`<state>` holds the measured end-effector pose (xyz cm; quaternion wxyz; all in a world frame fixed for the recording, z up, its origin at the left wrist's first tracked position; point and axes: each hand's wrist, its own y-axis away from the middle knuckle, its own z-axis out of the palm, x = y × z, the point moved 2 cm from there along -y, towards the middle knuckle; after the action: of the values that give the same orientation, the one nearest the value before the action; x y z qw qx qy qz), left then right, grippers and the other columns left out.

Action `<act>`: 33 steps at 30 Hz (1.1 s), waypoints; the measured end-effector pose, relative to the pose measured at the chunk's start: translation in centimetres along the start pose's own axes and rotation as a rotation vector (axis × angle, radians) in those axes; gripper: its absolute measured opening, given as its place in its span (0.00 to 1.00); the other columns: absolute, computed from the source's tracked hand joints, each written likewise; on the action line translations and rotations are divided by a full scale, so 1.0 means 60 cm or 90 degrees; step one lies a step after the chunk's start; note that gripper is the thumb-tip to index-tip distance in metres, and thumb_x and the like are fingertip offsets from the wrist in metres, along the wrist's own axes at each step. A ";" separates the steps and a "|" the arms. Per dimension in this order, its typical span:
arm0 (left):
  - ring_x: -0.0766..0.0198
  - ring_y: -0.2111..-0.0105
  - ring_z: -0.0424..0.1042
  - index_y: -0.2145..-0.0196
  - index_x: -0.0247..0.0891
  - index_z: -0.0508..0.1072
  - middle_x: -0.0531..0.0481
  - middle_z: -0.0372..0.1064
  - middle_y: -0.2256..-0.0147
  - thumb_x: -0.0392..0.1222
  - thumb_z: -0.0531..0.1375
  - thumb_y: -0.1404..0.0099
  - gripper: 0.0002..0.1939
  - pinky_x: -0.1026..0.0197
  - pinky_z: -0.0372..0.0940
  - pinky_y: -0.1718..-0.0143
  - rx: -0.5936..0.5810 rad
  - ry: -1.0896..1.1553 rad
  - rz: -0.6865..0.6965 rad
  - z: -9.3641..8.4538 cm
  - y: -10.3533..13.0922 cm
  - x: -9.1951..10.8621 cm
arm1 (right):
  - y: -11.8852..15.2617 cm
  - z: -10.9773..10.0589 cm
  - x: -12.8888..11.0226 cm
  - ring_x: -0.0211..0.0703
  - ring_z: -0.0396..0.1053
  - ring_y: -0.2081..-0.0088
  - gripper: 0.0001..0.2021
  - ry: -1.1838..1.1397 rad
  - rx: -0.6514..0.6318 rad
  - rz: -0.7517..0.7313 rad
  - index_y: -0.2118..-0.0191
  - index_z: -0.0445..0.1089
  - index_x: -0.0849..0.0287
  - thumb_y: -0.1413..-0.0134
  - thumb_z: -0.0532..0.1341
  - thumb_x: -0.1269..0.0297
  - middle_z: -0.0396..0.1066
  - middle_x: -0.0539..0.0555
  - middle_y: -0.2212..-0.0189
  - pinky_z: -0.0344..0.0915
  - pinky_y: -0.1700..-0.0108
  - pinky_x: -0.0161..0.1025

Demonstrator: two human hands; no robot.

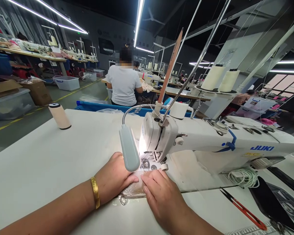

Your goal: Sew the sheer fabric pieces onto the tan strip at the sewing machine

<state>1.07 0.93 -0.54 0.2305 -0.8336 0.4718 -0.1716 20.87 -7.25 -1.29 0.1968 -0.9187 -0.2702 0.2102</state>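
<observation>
A white sewing machine (pixel 196 133) stands on the white table, its lit needle area just beyond both hands. My left hand (pixel 116 178), with a gold bracelet at the wrist, lies left of the needle area, partly hidden behind a grey-green lamp (pixel 129 148). Its thumb presses on a thin, pale, sheer piece of fabric (pixel 134 188). From the right, my right hand (pixel 161 194) has its fingers together, fingertips down on the same fabric near the left thumb. The fabric lies flat at the front edge of the machine bed.
A beige thread spool (pixel 60 116) stands at the table's back left. To the right lie red-handled snips (pixel 245 209), a coil of pale cord (pixel 243 177), a black object (pixel 271 204) and a ruler (pixel 250 229). A person in a white shirt (pixel 124 85) sits ahead.
</observation>
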 end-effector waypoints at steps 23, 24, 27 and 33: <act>0.60 0.67 0.70 0.71 0.37 0.73 0.51 0.77 0.67 0.27 0.55 0.30 0.13 0.59 0.63 0.65 -0.045 0.096 0.032 -0.027 -0.012 0.034 | -0.006 -0.013 0.006 0.50 0.66 0.64 0.12 -0.026 -0.024 0.023 0.52 0.72 0.56 0.29 0.53 0.73 0.71 0.54 0.64 0.65 0.63 0.44; 0.60 0.67 0.70 0.71 0.37 0.73 0.51 0.76 0.67 0.27 0.55 0.30 0.13 0.59 0.63 0.65 -0.045 0.090 0.031 -0.027 -0.013 0.034 | -0.007 -0.015 0.006 0.49 0.66 0.64 0.12 -0.030 -0.023 0.022 0.52 0.72 0.56 0.28 0.52 0.73 0.71 0.54 0.65 0.65 0.63 0.44; 0.60 0.66 0.71 0.69 0.37 0.73 0.51 0.76 0.66 0.26 0.55 0.29 0.13 0.59 0.64 0.64 -0.049 0.084 0.028 -0.028 -0.014 0.034 | -0.008 -0.020 0.004 0.48 0.67 0.66 0.13 -0.038 -0.020 0.022 0.50 0.72 0.56 0.27 0.51 0.73 0.71 0.52 0.66 0.66 0.62 0.44; 0.61 0.68 0.70 0.70 0.38 0.71 0.51 0.75 0.68 0.26 0.55 0.30 0.13 0.59 0.63 0.64 -0.051 0.093 0.030 -0.032 -0.015 0.037 | -0.005 -0.019 0.004 0.48 0.66 0.64 0.14 -0.036 -0.014 0.001 0.47 0.72 0.56 0.28 0.53 0.74 0.71 0.54 0.65 0.67 0.62 0.43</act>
<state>1.88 -1.02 1.71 0.1659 -0.8160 0.5135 -0.2074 21.48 -7.17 -0.29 0.1791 -0.9146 -0.2774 0.2332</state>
